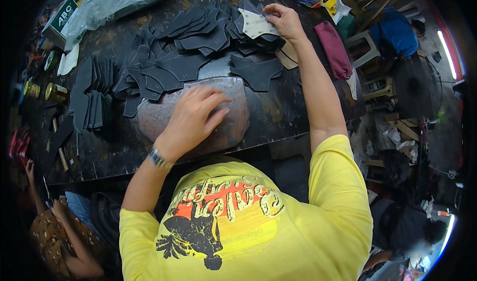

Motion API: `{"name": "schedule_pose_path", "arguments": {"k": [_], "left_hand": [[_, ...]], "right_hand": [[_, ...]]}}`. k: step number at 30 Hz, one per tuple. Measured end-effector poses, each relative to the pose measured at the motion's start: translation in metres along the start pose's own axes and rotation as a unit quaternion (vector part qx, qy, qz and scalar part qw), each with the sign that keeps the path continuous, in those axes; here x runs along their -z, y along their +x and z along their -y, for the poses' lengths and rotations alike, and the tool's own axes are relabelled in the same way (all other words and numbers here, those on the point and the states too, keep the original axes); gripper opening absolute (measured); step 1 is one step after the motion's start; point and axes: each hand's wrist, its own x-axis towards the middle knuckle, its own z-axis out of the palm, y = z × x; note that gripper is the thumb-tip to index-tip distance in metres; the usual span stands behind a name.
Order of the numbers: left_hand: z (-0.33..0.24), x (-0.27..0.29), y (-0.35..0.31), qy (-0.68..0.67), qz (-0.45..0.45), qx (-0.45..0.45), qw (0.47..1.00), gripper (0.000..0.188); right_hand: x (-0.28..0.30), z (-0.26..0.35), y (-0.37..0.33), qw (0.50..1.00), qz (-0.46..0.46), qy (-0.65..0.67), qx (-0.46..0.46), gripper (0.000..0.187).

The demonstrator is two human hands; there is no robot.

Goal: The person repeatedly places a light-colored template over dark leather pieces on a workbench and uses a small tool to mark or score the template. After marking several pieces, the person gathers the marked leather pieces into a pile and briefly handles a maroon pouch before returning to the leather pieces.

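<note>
My left hand (196, 117) hovers over a worn, greyish-brown slab (231, 127) at the table's near edge. Its fingers are loosely curved and apart, a little blurred, with nothing seen in them. Farther off to the right, my right hand (285, 22) pinches the edge of a cream cut piece (256, 24) with notched, curved sides, which lies over dark pieces. Many black cut pieces (171, 67) of similar shape are spread in overlapping rows beyond the slab. One black piece (256, 72) lies right of the slab's far edge.
The dark table (114, 154) also bears upright black stacks (92, 94), clear plastic wrapping (124, 2), a green-and-white box (62, 20), small tins (57, 92) and a maroon pouch (333, 50). One person (64, 236) sits at lower left, another (402, 226) at lower right.
</note>
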Motion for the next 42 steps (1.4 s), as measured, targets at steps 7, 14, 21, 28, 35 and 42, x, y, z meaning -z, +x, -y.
{"name": "schedule_pose_path", "arguments": {"k": [7,14,21,28,35,42], "left_hand": [[0.028,-0.058,0.08,0.239,0.084,0.084,0.964,0.037],[0.044,-0.068,0.088,0.108,0.084,0.144,0.98,0.034],[0.026,-0.054,0.091,-0.115,0.026,0.099,0.988,0.018],[0.017,0.026,-0.009,-0.246,0.028,0.208,0.946,0.017],[0.024,0.045,-0.08,-0.025,-0.06,0.263,0.963,0.024],[0.028,0.034,-0.098,0.061,-0.149,0.253,0.954,0.041]], "right_hand": [[-0.013,-0.01,-0.005,0.986,-0.138,-0.043,0.084,0.02],[0.014,-0.009,-0.088,0.84,-0.174,0.493,-0.148,0.028],[0.022,-0.007,-0.177,0.653,-0.139,0.702,-0.246,0.034],[0.022,0.033,-0.207,0.688,-0.117,0.688,-0.199,0.036],[-0.042,0.126,-0.195,0.792,0.095,0.585,-0.146,0.028],[-0.096,0.177,-0.18,0.958,0.227,0.141,0.101,0.026]]}}
